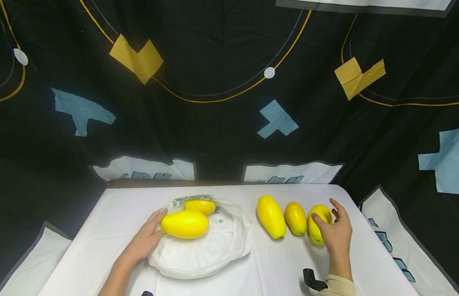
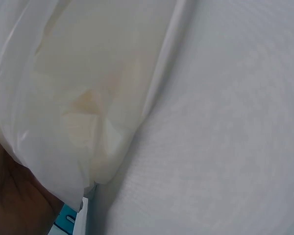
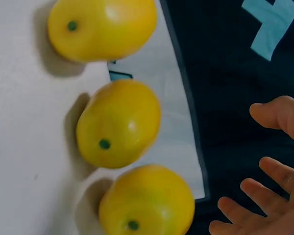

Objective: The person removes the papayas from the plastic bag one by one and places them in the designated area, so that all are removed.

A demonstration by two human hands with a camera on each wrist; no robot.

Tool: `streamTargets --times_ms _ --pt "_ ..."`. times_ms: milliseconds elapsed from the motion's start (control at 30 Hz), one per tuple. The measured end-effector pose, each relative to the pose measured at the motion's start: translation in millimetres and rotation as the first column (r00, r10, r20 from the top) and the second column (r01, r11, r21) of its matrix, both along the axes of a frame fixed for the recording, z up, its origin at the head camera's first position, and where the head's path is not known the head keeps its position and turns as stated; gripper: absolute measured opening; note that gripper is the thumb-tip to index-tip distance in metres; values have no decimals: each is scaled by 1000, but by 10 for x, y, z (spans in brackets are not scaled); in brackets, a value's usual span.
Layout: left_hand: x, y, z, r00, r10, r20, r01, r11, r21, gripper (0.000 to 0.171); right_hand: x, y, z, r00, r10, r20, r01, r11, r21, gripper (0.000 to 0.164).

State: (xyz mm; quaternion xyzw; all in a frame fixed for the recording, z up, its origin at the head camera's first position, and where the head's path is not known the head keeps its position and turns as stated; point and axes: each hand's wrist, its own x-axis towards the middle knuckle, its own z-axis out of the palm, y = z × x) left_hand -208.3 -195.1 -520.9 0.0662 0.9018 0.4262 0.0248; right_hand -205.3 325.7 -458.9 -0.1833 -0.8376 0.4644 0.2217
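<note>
Your left hand [image 1: 145, 238] touches the white bag [image 1: 199, 259]; I can't tell whether its fingers grip it. Your right hand [image 1: 337, 235], fingers spread, is just beside the apple [image 1: 315, 236] on the table [image 1: 281, 271]. The bag bears a large fruit [image 1: 185, 224], with a smaller fruit [image 1: 200, 206] behind. Left of the apple lie a short fruit [image 1: 296, 218], then a long fruit [image 1: 271, 216]. Black cloth [image 1: 214, 135] hangs beyond.

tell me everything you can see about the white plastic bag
The plastic bag looks thin, white, crinkled and slightly see-through, with green print near its far edge. It lies spread on the white table, left of the row of three yellow fruits. Two other yellow fruits lie against it; whether inside or on top is unclear. The left hand is at its left edge.
</note>
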Motion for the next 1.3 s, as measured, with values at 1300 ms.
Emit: streamTargets --times_ms 1300 --pt "-2 -13 -14 1000 -1 -8 1 1000 -2 58 -288 -862 362 908 404 -113 -403 915 29 71"
